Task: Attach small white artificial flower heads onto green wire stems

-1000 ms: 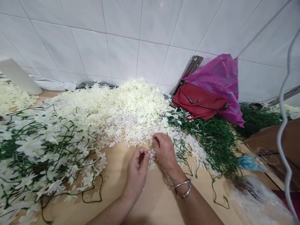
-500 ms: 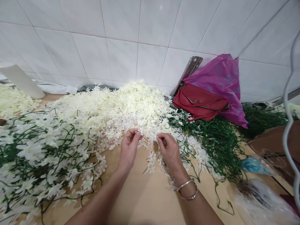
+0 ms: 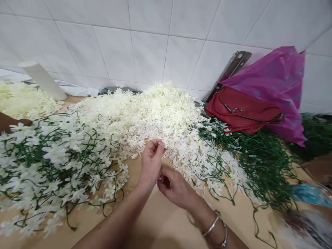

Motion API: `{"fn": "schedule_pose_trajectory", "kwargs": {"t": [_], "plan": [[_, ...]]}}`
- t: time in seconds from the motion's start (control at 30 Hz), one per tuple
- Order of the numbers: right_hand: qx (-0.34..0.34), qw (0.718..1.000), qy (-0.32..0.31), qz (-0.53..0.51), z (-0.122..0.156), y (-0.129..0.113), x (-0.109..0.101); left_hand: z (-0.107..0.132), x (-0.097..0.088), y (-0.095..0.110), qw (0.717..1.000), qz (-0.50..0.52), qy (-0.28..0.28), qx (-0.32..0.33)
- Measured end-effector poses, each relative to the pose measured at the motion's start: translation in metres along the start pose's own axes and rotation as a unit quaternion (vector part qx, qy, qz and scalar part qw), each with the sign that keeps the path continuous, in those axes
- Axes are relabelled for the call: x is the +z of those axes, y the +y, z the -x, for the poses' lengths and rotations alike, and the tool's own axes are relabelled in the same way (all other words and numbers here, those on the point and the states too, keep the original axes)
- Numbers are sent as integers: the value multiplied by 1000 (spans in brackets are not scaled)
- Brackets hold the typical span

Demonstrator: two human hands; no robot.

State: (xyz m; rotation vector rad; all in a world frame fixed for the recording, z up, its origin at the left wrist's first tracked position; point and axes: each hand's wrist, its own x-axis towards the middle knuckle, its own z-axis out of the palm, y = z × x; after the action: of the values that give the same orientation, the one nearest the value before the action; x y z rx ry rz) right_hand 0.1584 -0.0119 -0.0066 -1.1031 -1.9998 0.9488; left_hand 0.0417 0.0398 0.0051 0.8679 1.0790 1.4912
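Observation:
My left hand (image 3: 152,160) is closed in a pinch on a small white artificial flower (image 3: 163,145) at its fingertips. Just below and to the right, my right hand (image 3: 176,186) has its fingers curled together beside the left palm. A bit of white shows at its fingertips, but most of it is hidden. Behind both hands rises a big pile of cream-white artificial flowers (image 3: 166,107), with thin white stems at its front. To the left lies a heap of white flowers on green stems (image 3: 57,155).
Bare green stems (image 3: 261,162) lie at the right, in front of a red handbag (image 3: 241,110) and a purple plastic bag (image 3: 275,79). A white roll (image 3: 45,83) stands at the back left. Part of another person's arm (image 3: 10,122) enters at the left edge. White tiles (image 3: 150,52) form the wall.
My right hand has moved left and down, from beside the pile to under my left hand. The left hand keeps its pinch. The view has shifted to the left.

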Motion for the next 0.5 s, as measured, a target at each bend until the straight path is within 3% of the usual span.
{"fn": "schedule_pose_trajectory", "kwargs": {"t": [0.17,0.27,0.37,0.5], "plan": [[30,994,99,27,-8,20,-4,24,2,13,996,-47,-74,14],[66,982,173,27,-12,28,-14,34,-3,2,995,-81,-48,32],[79,975,208,-9,-11,33,-19,37,-9,-15,992,-111,-12,51],[58,966,249,-30,-9,41,-17,37,-12,-26,982,-149,-47,104]]}}
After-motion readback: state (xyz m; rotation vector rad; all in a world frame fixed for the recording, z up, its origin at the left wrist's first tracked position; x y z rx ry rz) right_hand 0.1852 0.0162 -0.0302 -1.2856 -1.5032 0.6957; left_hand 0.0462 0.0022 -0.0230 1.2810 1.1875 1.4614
